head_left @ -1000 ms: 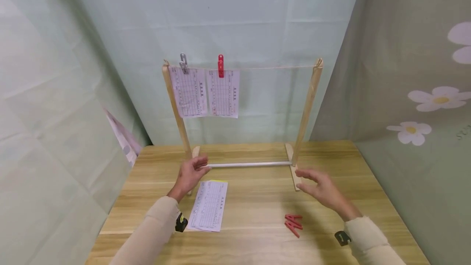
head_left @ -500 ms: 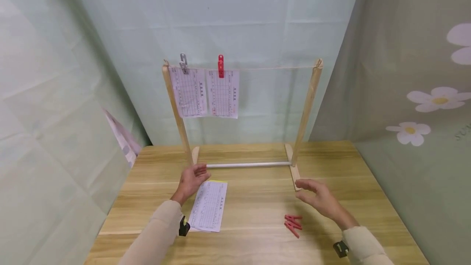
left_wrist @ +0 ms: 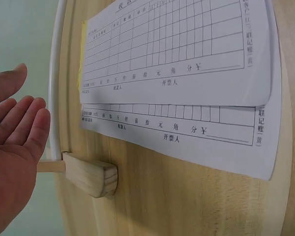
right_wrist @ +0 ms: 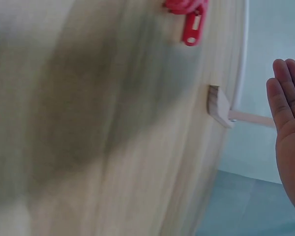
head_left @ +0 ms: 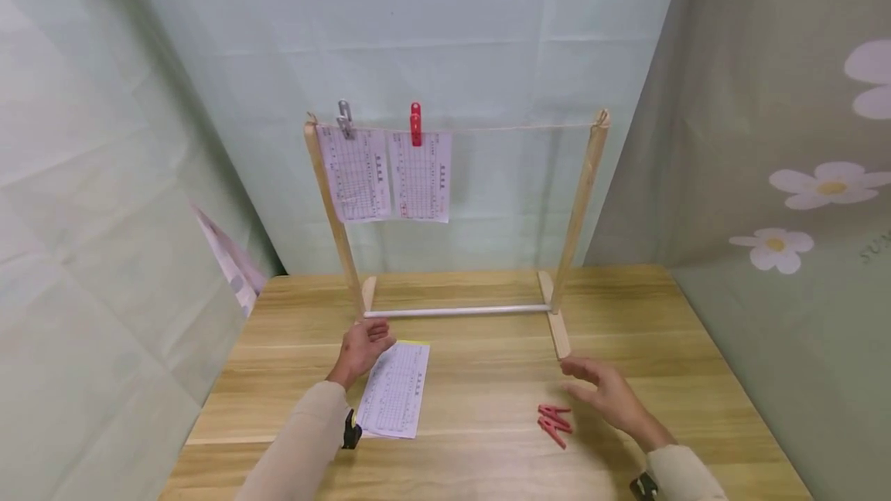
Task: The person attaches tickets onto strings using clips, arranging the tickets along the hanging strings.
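Observation:
My left hand [head_left: 360, 350] hovers by the upper left of the printed slips [head_left: 397, 391], fingers relaxed and holding nothing. In the left wrist view, two overlapping paper slips [left_wrist: 177, 54] lie on the table with a yellow edge peeking out. My right hand [head_left: 609, 397] is held with loose, extended fingers to the right of two red clothespins [head_left: 554, 425], apart from them. On the string of the wooden rack, a grey clip [head_left: 345, 120] holds one slip [head_left: 355, 176] at the left. Beside it, a red clip [head_left: 416, 124] holds a second slip [head_left: 421, 180].
The wooden rack has a left post [head_left: 330, 207], a right post [head_left: 581, 211] and a white crossbar [head_left: 455, 311] low between them. Its right foot [head_left: 559, 335] points toward me. Cloth [head_left: 487, 37] hangs behind the wooden table [head_left: 480, 385] and at both sides.
Both hands have drawn back toward me, away from the rack's base, my left hand from beside the crossbar's left end. The slips and clothespins have stayed in place.

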The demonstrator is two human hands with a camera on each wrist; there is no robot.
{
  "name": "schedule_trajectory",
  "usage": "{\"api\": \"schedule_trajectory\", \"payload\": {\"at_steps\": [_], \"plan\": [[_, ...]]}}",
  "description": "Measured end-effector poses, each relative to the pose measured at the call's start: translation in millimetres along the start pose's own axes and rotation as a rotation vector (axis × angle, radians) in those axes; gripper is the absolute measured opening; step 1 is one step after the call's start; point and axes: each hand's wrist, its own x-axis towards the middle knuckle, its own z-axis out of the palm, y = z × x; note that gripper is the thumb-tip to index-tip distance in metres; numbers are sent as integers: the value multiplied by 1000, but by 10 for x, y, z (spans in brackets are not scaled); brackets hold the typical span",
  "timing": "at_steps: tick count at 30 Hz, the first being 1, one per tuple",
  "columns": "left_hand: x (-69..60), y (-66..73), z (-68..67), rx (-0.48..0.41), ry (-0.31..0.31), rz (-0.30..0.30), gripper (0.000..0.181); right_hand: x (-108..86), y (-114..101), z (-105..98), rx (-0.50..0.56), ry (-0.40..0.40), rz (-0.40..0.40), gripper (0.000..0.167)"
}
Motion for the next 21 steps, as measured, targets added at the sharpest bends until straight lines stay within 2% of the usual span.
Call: {"api": "schedule_trajectory", "payload": {"at_steps": [3,7,17,21], "plan": [[3,-13,12,-1,-15,-2,40,-23,42,28,-11,11,-11,33],[-4,-37,35,5,-27,-16,42,-57,111,57,-31,-11,42,33],[-20,-136,106,8,5,-63,44,-168,232,131,13,-73,101,40],[-15,-173,144,21,11,-53,44,-202,262,151,-7,-74,105,42]]}}
